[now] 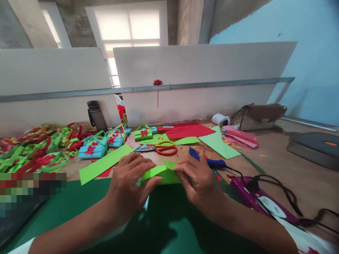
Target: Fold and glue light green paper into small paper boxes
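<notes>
Forearms angle inward — left hand and right hand pinching folded green paper.

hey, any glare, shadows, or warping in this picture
Head view: glare bleaches the window; head view: dark shadow on the green mat below the left hand and right hand; head view: wide-angle stretch seems to slant the white panel; head view: pixelated block at lower left.

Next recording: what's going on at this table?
A person's left hand and right hand hold a folded piece of green paper above a dark green mat. Beyond them lie scissors and a blue corded tool. A small blue paper bag with a red decoration sits toward the left.
</notes>
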`<state>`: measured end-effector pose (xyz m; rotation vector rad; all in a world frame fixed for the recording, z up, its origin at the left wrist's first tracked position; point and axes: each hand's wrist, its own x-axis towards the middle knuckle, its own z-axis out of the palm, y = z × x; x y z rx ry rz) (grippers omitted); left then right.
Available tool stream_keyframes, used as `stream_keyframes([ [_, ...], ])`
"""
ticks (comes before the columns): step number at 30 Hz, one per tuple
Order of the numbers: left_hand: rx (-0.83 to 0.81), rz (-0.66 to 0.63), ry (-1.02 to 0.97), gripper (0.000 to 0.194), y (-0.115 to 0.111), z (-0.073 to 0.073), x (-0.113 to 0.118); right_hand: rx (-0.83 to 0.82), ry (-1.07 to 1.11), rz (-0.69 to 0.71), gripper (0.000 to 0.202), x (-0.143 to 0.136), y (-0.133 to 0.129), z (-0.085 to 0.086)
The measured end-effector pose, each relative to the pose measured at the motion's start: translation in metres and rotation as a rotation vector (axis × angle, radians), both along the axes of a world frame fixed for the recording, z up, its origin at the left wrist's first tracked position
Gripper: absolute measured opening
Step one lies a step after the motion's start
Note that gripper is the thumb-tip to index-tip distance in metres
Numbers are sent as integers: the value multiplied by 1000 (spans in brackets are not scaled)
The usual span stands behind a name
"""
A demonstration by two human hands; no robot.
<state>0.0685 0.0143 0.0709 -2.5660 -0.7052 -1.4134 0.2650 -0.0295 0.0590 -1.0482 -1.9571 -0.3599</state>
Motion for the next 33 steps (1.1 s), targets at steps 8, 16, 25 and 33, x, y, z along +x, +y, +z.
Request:
stream_keyframes([
  [8, -194, -64, 109, 17, -10, -6, 10, -32, -51, 10, 16, -9, -10, -4],
  [16, -185, -132, 72, 18, -8, -6, 9, -65, -64, -6, 15, -9, -12, -3],
  [25, 38, -71, 105, 17, 2, -26, 6, -107, -109, 8, 15, -8, -11, -5],
  [33, 78, -89, 46, 10, 0, -19, 8, -137, -161, 27, 14, -6, -13, 0],
])
